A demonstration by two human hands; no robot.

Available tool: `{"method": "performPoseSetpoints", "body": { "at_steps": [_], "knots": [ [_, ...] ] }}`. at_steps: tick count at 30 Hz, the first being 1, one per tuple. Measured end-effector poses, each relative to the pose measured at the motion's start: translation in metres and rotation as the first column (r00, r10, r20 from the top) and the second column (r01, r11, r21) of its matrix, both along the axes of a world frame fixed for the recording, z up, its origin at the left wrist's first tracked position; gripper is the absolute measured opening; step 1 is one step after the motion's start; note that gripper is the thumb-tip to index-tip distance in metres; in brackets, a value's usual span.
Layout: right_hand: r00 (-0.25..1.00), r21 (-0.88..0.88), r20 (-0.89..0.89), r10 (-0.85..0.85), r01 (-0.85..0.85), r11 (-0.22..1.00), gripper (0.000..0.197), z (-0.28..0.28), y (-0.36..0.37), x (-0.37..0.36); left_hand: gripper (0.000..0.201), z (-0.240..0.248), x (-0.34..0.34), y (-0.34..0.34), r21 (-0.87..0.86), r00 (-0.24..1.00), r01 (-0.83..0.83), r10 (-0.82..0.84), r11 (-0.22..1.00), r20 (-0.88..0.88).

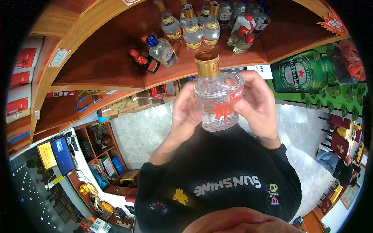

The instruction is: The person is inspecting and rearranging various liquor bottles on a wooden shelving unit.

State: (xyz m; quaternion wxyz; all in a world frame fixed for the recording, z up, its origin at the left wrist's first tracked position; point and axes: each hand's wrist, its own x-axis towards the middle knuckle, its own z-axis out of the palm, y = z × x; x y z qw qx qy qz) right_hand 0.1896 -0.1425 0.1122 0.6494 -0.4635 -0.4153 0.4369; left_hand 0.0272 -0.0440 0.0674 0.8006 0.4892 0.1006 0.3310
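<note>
Between my two hands, in front of my chest, is a clear glass liquor bottle (217, 110) with a ridged gold cap and red lettering. It stands nearly upright and leans slightly. The fingers of my left hand (183, 112) curl against its left side. My right hand (261, 110) grips the right side, thumb across the front and fingers over the shoulder. Beyond the cap, a wooden shelf holds several gold-capped clear bottles (192, 34), a blue-capped bottle (163, 51), and small red-capped bottles (244, 44).
The curved wooden shelf edge (163, 80) runs just beyond my hands. A green panel (299, 72) with leaves stands at the right. White-and-red boxes (19, 91) fill the left shelves. A counter with a monitor (64, 155) is lower left; another person (341, 171) is far right.
</note>
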Motion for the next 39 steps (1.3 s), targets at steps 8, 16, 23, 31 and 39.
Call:
{"method": "performPoseSetpoints", "body": {
  "at_steps": [8,16,23,31,39],
  "knots": [
    [0.995,-0.002,-0.086,0.056,-0.056,0.998,0.04,-0.002,0.004,-0.004,0.103,-0.017,-0.001,0.0,-0.256,0.976,0.215,-0.214,0.943,0.032],
    [0.998,0.001,-0.026,-0.049,0.049,0.999,0.037,0.0,0.01,-0.017,0.094,-0.004,0.005,-0.008,-0.203,0.955,0.296,-0.291,0.933,0.053],
    [0.969,-0.143,0.201,-0.146,0.177,0.974,0.043,-0.006,0.011,-0.019,0.087,-0.009,0.01,-0.006,-0.196,0.958,0.287,-0.277,0.938,0.078],
    [0.778,-0.009,0.549,-0.304,0.37,0.929,0.052,-0.009,0.02,-0.021,0.074,-0.012,0.017,-0.002,-0.075,0.997,0.064,-0.061,0.995,0.037],
    [0.926,-0.193,0.302,-0.225,0.291,0.937,0.044,-0.008,0.02,-0.017,0.085,-0.006,0.014,0.003,0.367,0.964,-0.164,0.227,0.916,-0.137]
  ]
}}
